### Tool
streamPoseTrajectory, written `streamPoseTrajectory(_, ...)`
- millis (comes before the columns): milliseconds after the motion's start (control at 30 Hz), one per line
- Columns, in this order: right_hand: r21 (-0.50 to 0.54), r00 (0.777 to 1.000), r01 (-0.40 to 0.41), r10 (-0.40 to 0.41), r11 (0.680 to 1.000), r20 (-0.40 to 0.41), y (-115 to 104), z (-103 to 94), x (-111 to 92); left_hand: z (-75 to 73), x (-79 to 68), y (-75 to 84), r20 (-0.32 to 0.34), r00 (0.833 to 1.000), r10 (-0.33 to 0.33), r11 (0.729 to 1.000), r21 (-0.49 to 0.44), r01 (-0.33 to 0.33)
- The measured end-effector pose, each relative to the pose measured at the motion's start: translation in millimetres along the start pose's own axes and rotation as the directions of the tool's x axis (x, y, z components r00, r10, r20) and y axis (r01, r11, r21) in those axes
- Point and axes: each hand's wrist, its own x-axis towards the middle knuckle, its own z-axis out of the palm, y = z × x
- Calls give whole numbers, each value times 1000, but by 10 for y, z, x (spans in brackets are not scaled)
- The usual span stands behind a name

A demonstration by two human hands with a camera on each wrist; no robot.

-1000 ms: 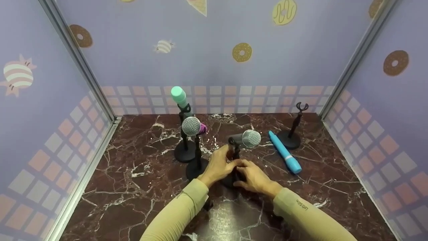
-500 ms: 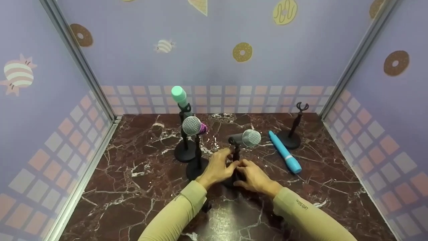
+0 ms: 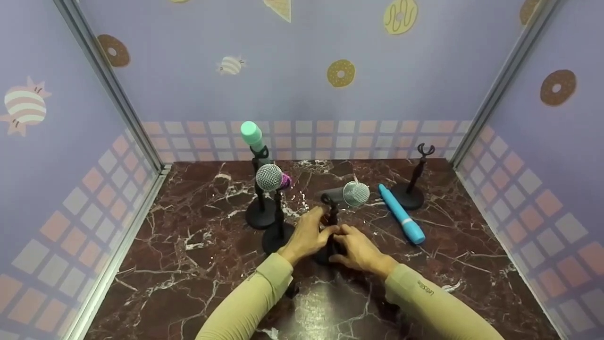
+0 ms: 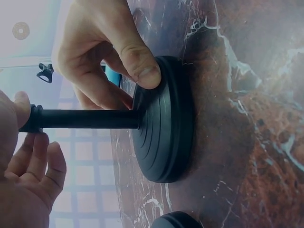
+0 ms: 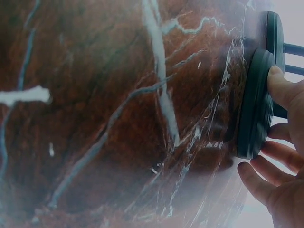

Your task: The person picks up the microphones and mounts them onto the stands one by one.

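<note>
Two-handed work on a microphone stand (image 4: 90,118), which occupies the middle of the desk (image 3: 207,269), between the purple microphone (image 3: 286,181) and the blue microphone (image 3: 401,215). The grey microphone (image 3: 346,193), carried at the stand's clip (image 3: 329,202), sits slightly farther right than half a second ago, with more handle exposed; both hands keep their places. The left hand (image 3: 306,234) has thumb and fingers clamped on the collar (image 4: 36,118); the right hand (image 3: 362,250) has its fingers clamped on the round base (image 4: 164,123), flat on the desk. The shift suggests the upper stand is yielding while the base is braced; whether the collar itself rotates cannot be told.
</note>
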Motion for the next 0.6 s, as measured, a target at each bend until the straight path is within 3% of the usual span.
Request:
streamPoseTrajectory(367,15,1000,-7,7,1000,15,-27,-12,-14,20,-25,-11,-43,998,-37,999,-10,37)
streamPoseTrajectory(600,-4,1000,1,-1,1000,8,-15,7,-18,5,-55,17,-119,992,-46,998,-39,42)
